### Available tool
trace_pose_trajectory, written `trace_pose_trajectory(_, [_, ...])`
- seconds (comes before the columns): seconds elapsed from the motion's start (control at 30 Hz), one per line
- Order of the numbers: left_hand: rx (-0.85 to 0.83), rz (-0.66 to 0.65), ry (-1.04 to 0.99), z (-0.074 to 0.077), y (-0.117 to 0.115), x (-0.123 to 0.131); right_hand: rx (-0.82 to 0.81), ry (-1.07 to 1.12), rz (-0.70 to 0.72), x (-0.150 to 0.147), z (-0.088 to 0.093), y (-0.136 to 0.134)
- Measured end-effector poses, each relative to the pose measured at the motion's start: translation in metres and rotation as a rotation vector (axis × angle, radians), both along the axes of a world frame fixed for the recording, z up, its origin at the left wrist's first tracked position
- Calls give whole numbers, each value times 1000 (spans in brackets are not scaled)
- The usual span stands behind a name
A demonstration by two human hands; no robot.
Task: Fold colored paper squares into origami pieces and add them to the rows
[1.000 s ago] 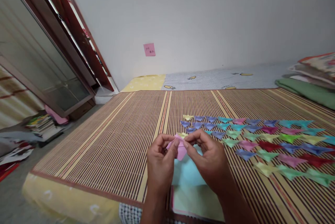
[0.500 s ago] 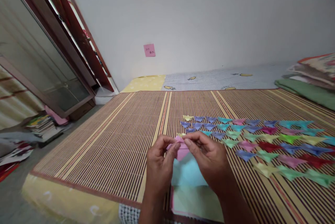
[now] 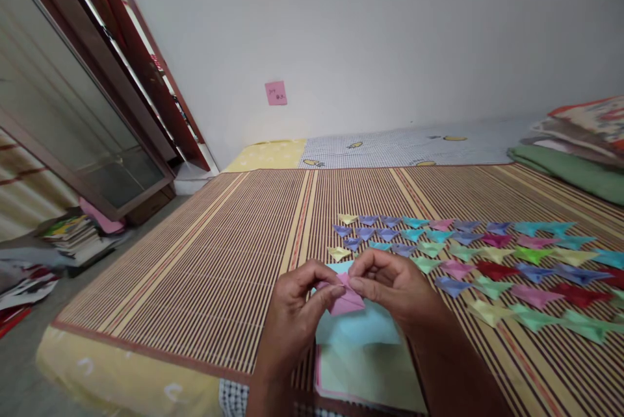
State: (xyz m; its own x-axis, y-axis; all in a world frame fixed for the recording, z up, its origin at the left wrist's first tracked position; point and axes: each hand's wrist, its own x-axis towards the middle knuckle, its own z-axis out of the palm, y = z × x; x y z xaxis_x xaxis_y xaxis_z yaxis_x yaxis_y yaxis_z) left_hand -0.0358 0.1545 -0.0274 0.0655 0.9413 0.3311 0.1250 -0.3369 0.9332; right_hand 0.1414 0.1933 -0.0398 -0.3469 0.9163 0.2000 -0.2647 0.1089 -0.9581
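Observation:
A small pink piece of folded paper [image 3: 347, 303] is held up between my two hands. My left hand [image 3: 299, 303] pinches its left side between thumb and fingers. The fingertips of my right hand [image 3: 390, 280] are closed on its upper right edge. Below the hands lies a light blue sheet of paper [image 3: 358, 331], and nearer to me a pale green sheet [image 3: 368, 375] with a pink edge showing under it. To the right, several rows of folded paper pieces [image 3: 492, 254] in many colours are spread on the striped mat [image 3: 234, 261].
The mat covers a bed with a yellow and checked sheet [image 3: 131, 371]. Folded cloths [image 3: 575, 167] are piled at the far right. A pink note [image 3: 275, 93] sticks to the wall. Books [image 3: 71, 235] are stacked on the left beside a glass-panelled cabinet [image 3: 73, 79].
Both hands have come slightly lower and nearer to me with the pink paper. Its folded flap has turned and now points down to the right. The view has shifted a little.

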Motion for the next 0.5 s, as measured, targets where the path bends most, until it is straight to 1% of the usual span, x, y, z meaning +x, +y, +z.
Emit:
trace_pose_trajectory(0.13, [-21, -34, -16, 2, -2, -1, 3, 3, 7, -1, -1, 0])
trace_pose_trajectory(0.3, [-110, -71, -28, 5, -4, -1, 27, -26, 70, -3, -2, 0])
trace_pose_trajectory(0.4, [-173, -59, -51, 5, -3, 1, 32, -69, 45, -4, 1, -1])
trace_pose_trajectory(0.5, [-212, -41, -98, 3, -2, 4, 71, -134, 17, -5, 5, -2])
